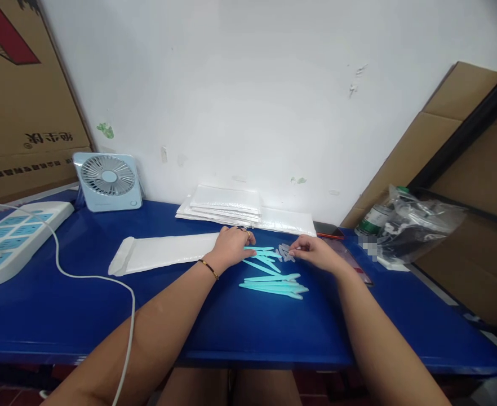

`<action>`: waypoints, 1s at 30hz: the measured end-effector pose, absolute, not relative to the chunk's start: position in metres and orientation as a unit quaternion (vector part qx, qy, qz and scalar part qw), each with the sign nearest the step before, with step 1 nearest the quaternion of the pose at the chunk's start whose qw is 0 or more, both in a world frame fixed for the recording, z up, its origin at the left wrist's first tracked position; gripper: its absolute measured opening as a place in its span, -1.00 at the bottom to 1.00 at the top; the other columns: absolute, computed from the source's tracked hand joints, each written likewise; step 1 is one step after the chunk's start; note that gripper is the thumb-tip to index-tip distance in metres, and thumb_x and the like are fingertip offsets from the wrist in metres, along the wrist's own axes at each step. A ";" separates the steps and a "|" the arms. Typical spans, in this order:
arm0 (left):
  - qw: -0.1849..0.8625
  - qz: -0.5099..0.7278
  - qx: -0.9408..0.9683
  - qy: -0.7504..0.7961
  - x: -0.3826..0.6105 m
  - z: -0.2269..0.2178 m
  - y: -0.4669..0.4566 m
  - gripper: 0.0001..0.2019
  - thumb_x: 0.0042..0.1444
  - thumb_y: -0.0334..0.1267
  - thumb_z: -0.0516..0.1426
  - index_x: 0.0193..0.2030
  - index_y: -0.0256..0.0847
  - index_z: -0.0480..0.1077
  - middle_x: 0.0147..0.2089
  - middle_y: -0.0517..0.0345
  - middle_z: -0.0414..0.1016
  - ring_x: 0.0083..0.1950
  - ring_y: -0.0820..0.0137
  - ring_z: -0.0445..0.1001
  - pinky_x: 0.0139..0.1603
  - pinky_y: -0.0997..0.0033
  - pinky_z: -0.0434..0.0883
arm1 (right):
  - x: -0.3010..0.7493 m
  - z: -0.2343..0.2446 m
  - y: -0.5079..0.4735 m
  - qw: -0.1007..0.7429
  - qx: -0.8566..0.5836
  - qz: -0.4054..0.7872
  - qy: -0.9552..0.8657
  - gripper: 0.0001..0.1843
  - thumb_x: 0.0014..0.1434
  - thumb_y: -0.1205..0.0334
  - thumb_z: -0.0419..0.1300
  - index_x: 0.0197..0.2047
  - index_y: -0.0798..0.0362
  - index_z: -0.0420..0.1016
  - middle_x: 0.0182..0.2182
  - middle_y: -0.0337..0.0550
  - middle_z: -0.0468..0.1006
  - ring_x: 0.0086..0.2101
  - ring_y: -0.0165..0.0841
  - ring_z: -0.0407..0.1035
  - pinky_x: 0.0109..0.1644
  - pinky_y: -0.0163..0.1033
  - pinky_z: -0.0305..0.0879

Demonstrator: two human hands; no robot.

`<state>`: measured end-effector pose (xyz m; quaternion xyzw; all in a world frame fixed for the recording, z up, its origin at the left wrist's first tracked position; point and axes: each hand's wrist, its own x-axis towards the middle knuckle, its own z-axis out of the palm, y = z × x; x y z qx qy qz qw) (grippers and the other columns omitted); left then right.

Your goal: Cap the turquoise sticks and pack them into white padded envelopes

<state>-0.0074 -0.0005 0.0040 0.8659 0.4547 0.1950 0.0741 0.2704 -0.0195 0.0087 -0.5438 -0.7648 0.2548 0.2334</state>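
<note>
My left hand point(233, 246) rests at the right end of a white bubble mailer point(168, 251), fingers bent and thumb stretched out apart from them. Its thumb touches the upper group of slim turquoise sticks point(263, 261), whose left ends it partly hides. Small translucent grey pieces point(284, 252) lie by the right ends of these sticks. The thumb and forefinger of my right hand point(311, 252) are pinched at one of the grey pieces. Closer to me, a second bunch of turquoise sticks point(274, 286) lies fanned on the blue table point(269, 332).
More white mailers point(225, 203) are stacked against the wall. A light blue fan point(108, 181) and a white power strip point(24, 239) with a trailing cable point(92, 277) are at left. A phone-like flat object point(345, 256) and a bagged bottle point(375, 219) sit at right.
</note>
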 end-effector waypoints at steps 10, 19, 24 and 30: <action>0.167 0.149 0.916 0.332 0.007 0.010 -0.023 -0.71 0.08 0.05 0.08 -0.33 -0.11 0.45 -0.35 0.28 0.53 -0.28 0.42 0.45 -0.08 0.37 0.17 | 0.264 0.021 -0.031 0.114 -0.456 0.371 -0.800 -0.68 -0.06 -0.02 0.28 -0.43 0.09 0.45 -0.54 -0.28 0.40 -0.50 -0.44 0.22 -0.43 -0.33 0.12; 0.075 0.171 0.877 0.443 -0.007 0.005 0.001 -0.82 0.10 -0.10 0.08 -0.31 -0.10 0.46 -0.26 0.23 0.54 -0.16 0.33 0.44 -0.14 0.33 0.17 | 0.269 0.012 -0.021 0.249 -0.559 0.232 -0.756 -0.63 -0.10 -0.05 0.29 -0.37 0.09 0.48 -0.52 -0.21 0.41 -0.51 -0.42 0.23 -0.44 -0.31 0.15; 0.078 0.179 0.878 0.438 -0.006 0.007 -0.007 -0.74 0.02 -0.02 0.13 -0.20 -0.10 0.43 -0.18 0.20 0.49 -0.09 0.31 0.41 -0.15 0.34 0.18 | 0.263 0.016 -0.027 0.205 -0.500 0.265 -0.799 -0.70 -0.07 -0.01 0.29 -0.37 0.06 0.51 -0.43 -0.19 0.45 -0.45 -0.39 0.30 -0.39 -0.30 0.20; 0.122 0.121 0.923 0.345 0.002 0.011 -0.020 -0.71 -0.03 0.06 0.16 -0.37 -0.13 0.46 -0.32 0.21 0.51 -0.23 0.35 0.44 -0.12 0.35 0.18 | 0.254 0.012 -0.031 0.116 -0.449 0.288 -0.838 -0.77 -0.12 0.08 0.33 -0.41 0.04 0.53 -0.41 -0.21 0.41 -0.42 -0.39 0.30 -0.38 -0.31 0.20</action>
